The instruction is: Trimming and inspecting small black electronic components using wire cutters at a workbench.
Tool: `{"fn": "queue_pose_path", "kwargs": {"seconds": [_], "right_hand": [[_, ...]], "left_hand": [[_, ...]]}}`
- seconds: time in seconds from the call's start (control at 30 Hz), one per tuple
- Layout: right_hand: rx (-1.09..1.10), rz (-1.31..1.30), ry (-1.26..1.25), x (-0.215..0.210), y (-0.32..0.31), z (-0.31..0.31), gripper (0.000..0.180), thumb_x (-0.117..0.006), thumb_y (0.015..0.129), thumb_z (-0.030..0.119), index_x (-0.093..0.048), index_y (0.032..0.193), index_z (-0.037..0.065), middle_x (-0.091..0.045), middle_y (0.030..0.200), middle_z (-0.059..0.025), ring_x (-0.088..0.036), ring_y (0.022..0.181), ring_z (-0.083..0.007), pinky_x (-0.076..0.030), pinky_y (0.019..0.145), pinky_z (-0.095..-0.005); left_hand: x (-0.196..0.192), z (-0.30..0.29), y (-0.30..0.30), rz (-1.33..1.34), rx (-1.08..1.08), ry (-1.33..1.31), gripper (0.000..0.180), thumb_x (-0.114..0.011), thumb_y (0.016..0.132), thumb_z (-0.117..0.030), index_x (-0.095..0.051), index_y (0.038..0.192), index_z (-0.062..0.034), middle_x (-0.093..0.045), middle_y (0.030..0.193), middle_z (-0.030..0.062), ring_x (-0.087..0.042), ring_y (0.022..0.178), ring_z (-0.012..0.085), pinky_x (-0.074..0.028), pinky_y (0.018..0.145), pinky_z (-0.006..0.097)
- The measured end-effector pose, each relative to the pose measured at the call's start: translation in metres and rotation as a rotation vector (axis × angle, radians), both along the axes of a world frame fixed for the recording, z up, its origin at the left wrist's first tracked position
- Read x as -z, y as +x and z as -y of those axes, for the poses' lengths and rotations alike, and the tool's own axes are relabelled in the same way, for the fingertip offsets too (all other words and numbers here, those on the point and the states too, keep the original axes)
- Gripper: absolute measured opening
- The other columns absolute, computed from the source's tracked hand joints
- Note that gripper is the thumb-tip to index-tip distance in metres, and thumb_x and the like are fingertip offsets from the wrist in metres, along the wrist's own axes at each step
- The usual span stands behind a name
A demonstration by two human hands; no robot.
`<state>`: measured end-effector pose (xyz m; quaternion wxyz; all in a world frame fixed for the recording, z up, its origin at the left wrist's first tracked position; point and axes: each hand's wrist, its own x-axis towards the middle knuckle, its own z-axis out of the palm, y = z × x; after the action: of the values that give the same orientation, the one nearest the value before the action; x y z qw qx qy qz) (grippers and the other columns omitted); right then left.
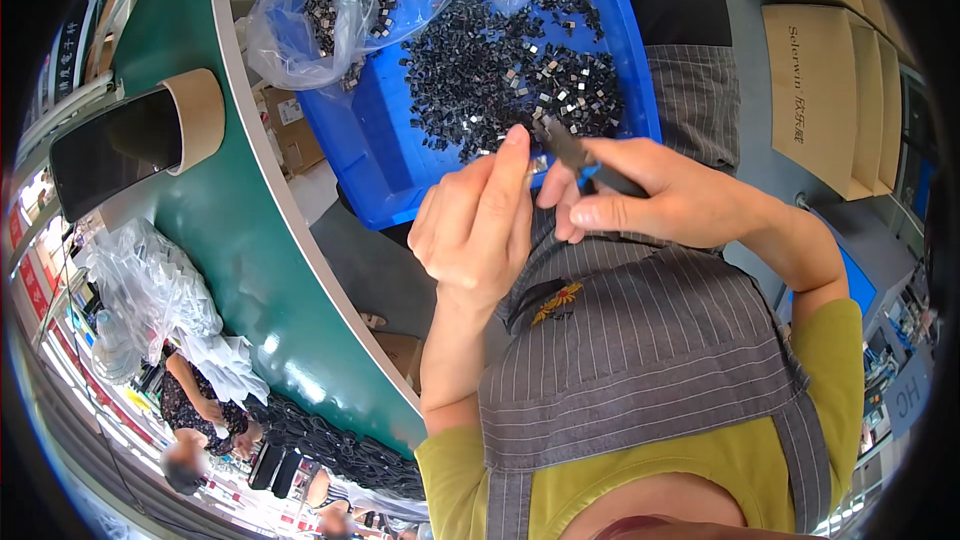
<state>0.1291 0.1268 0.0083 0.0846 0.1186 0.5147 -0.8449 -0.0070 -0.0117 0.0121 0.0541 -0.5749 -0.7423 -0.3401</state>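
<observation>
My right hand (655, 190) is wrapped round a pair of pliers (568, 148) with dark jaws and dark handles, a touch of blue near the pivot. The jaws point up and left, over the near edge of a blue plastic bin (385, 202). Close beside them is my left hand (475, 215), its fingers curled together and the index fingertip near the jaws. A small shiny piece (540, 164) shows between the two hands; what my left fingers pinch is mostly hidden. Many small black and silver parts (460, 80) lie loose in the bin.
Clear plastic bags (305, 25) with more small parts lie in the bin's far left. At left runs a green table (240, 230) bearing a phone (115, 150) in a cardboard ring and black straps (330, 445). Cardboard boxes (825, 100) stand right. Another person (200, 410) is beyond the table.
</observation>
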Motion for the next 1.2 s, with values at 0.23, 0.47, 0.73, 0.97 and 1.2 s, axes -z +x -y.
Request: {"fn": "queue_pose_path", "kwargs": {"seconds": [0.23,0.47,0.73,0.97,1.2], "right_hand": [[0.140,0.088,-0.052,-0.013,-0.012,-0.007,0.021,-0.054,0.094,0.022,-0.052,0.093,0.001,-0.059,0.074,-0.0040,-0.055,0.070,-0.0094,-0.045,0.067,-0.0246],[0.300,0.042,0.210,-0.011,-0.014,0.005,0.017,-0.058,0.090,0.014,-0.053,0.086,-0.001,-0.060,0.070,-0.0059,-0.057,0.065,-0.0109,-0.047,0.062,-0.0269],[0.271,-0.011,0.151,-0.011,-0.015,0.003,0.011,-0.054,0.092,0.010,-0.053,0.093,0.000,-0.060,0.075,-0.0056,-0.058,0.070,-0.0107,-0.048,0.066,-0.0259],[0.190,0.014,0.016,-0.016,-0.014,-0.002,0.012,-0.052,0.094,0.010,-0.052,0.100,0.000,-0.060,0.080,-0.0058,-0.058,0.074,-0.0109,-0.048,0.070,-0.0257],[0.189,-0.010,-0.014,-0.013,-0.010,0.000,0.013,-0.051,0.094,0.010,-0.052,0.102,-0.001,-0.060,0.082,-0.0070,-0.058,0.075,-0.0114,-0.048,0.071,-0.0262]], "left_hand": [[0.001,0.001,-0.001,-0.136,0.054,-0.009,0.039,-0.069,0.061,0.003,-0.069,0.100,-0.0038,-0.061,0.073,0.0036,-0.056,0.057,0.0132,-0.039,0.048,0.024],[-0.005,0.003,0.009,0.269,0.069,-0.038,0.034,-0.062,0.074,0.007,-0.063,0.108,0.0003,-0.064,0.083,0.0088,-0.059,0.062,0.0150,-0.046,0.054,0.025],[-0.021,0.003,0.017,1.199,-0.051,0.014,0.014,-0.051,0.092,0.002,-0.054,0.106,0.0015,-0.059,0.084,0.0070,-0.054,0.062,0.0071,-0.045,0.054,0.019],[-0.033,-0.003,0.017,1.433,-0.092,0.036,0.011,-0.050,0.093,0.000,-0.053,0.103,0.0001,-0.058,0.074,0.0042,-0.048,0.056,0.0045,-0.039,0.051,0.018],[-0.034,-0.002,0.020,1.373,-0.150,0.053,0.007,-0.051,0.091,-0.001,-0.054,0.097,0.0003,-0.056,0.070,0.0050,-0.040,0.046,0.0056,-0.032,0.043,0.018]]}}
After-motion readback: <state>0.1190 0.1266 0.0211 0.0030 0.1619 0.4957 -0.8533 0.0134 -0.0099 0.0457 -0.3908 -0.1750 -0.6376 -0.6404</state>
